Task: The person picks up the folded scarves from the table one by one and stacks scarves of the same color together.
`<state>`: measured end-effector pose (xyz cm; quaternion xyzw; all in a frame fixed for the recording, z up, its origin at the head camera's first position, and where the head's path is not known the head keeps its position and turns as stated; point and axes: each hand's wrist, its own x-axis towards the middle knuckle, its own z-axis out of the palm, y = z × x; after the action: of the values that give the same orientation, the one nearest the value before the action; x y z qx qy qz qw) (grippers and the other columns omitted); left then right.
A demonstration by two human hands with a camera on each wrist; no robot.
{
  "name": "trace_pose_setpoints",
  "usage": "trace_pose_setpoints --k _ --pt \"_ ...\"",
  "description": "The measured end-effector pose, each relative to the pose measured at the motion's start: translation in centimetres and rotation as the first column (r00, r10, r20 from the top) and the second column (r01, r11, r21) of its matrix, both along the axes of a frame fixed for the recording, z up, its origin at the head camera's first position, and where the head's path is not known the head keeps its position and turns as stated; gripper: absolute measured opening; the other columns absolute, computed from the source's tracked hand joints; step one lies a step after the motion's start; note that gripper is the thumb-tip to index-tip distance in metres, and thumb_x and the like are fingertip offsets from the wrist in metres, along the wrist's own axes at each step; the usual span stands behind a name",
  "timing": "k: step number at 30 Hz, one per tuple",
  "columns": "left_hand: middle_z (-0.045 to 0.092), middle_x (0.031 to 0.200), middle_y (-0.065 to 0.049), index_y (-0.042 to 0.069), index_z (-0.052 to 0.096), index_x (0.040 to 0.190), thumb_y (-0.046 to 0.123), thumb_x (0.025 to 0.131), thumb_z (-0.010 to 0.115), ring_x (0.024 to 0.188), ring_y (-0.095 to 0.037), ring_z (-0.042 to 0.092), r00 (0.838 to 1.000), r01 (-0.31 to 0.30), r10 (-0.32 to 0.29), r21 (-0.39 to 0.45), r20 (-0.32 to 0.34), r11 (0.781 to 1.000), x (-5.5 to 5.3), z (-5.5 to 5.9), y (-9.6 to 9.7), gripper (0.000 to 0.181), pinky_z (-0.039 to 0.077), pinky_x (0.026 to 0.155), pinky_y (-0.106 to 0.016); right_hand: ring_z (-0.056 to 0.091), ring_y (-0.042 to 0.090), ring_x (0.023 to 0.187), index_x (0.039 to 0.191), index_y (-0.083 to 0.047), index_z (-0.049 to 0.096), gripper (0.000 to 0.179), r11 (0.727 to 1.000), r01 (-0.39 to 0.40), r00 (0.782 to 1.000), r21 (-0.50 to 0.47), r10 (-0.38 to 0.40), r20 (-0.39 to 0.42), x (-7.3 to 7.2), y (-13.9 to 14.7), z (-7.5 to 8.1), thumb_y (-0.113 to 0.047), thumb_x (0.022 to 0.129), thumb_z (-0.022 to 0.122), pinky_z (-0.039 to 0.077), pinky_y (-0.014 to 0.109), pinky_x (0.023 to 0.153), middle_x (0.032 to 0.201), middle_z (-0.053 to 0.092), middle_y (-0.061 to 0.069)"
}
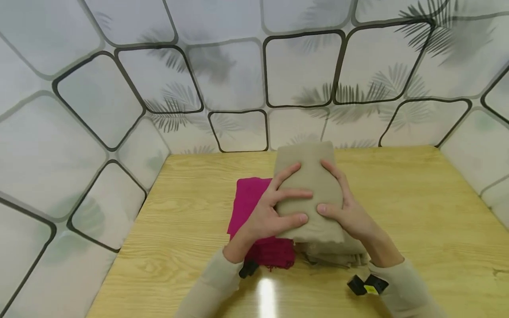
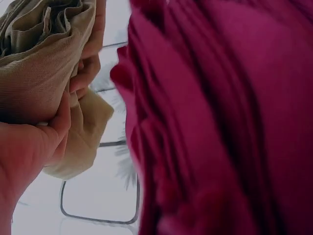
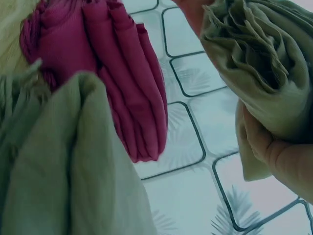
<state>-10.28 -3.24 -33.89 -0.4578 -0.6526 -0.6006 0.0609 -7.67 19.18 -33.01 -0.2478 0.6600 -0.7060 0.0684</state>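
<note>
Both hands grip a folded beige scarf point(image 1: 306, 172), the left hand point(image 1: 266, 216) at its left side and the right hand point(image 1: 355, 218) at its right. Thumbs lie on its upper face with fingers spread toward the far end. In the left wrist view, fingers point(image 2: 61, 115) curl against the bundle, whose folded layers show at one end. The right wrist view shows it raised above the other cloths. Below it lies a second beige scarf point(image 1: 338, 256) with a fringed near edge, mostly hidden. A folded magenta scarf point(image 1: 248, 196) lies beside that on the left, partly behind the left hand.
A light wood-grain table point(image 1: 191, 212) carries the scarves. Patterned white panels point(image 1: 230, 75) with dark outlines and leaf prints rise at the back and both sides. Small black devices point(image 1: 366, 285) sit at the cuffs. Glare brightens the table's near part.
</note>
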Motion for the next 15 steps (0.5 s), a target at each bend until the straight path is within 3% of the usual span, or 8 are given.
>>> trace_pose_setpoints --k 4,9,15 --pt "0.021 0.162 -0.010 0.003 0.068 0.116 0.002 0.080 0.076 0.145 -0.031 0.029 0.998 -0.002 0.001 -0.010 -0.070 1.000 0.2 0.1 0.5 0.037 0.040 0.108 -0.043 0.049 0.026 0.114 0.159 -0.033 0.007 0.090 0.988 0.038 0.999 0.147 -0.035 -0.024 0.0 0.9 0.5 0.002 0.094 0.059 0.054 0.033 0.082 0.143 0.022 0.017" --pt "0.023 0.160 -0.015 0.006 0.069 0.115 0.004 0.079 0.078 0.144 -0.031 0.031 0.989 -0.026 0.017 -0.056 -0.150 0.998 0.5 0.1 1.6 0.036 0.040 0.108 -0.042 0.046 0.031 0.116 0.159 -0.036 0.008 0.092 0.967 0.072 0.997 0.245 -0.072 -0.009 0.3 2.1 0.6 -0.001 0.094 0.062 0.053 0.034 0.082 0.144 0.022 0.018" --pt "0.022 0.162 -0.011 0.006 0.070 0.117 0.005 0.080 0.080 0.147 -0.026 0.026 0.992 -0.072 0.056 -0.146 -0.110 0.987 0.8 -0.7 2.9 0.038 0.038 0.110 -0.039 0.043 0.031 0.121 0.158 -0.042 0.005 0.099 0.959 0.076 0.995 0.272 -0.091 0.044 0.5 3.8 0.1 -0.001 0.092 0.066 0.053 0.034 0.083 0.153 0.017 0.014"
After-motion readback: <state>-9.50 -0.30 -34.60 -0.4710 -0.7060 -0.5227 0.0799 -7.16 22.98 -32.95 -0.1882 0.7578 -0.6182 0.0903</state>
